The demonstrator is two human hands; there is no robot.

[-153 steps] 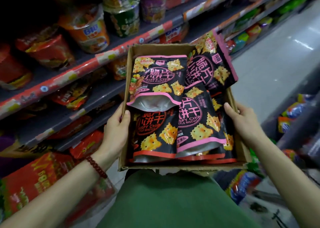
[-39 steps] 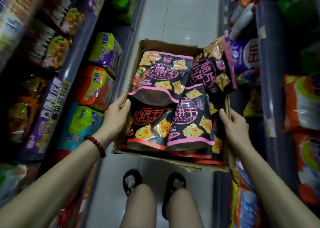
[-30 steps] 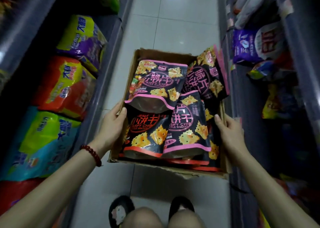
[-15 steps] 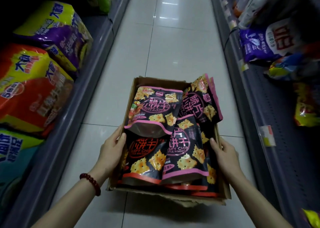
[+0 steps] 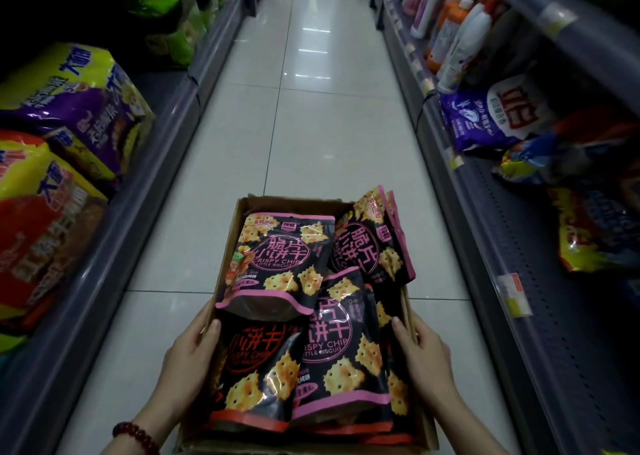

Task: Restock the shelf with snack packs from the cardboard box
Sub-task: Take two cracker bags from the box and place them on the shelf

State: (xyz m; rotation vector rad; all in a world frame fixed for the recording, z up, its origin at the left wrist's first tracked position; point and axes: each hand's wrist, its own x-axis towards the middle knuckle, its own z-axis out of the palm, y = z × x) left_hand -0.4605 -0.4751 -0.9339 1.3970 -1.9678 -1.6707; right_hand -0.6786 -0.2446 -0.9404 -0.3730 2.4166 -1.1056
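Note:
A shallow cardboard box (image 5: 231, 233) is held low in front of me over the aisle floor. It is filled with several black snack packs (image 5: 277, 264) with pink or red trim and yellow cracker pictures. My left hand (image 5: 188, 354) grips the box's left wall, thumb over the rim on a pack. My right hand (image 5: 424, 354) grips the right wall the same way. One pack (image 5: 374, 240) leans over the box's far right corner.
Grey shelves line both sides of a white tiled aisle (image 5: 311, 125). On the left sit big purple-yellow (image 5: 79, 108) and red-yellow bags (image 5: 38, 219). On the right are bottles (image 5: 460, 35), a purple-white bag (image 5: 495, 111) and a bare stretch of shelf (image 5: 540, 316).
The view has swung from facing the left shelf to looking down the aisle. The box has sunk lower in view, and both hands keep their grip on it.

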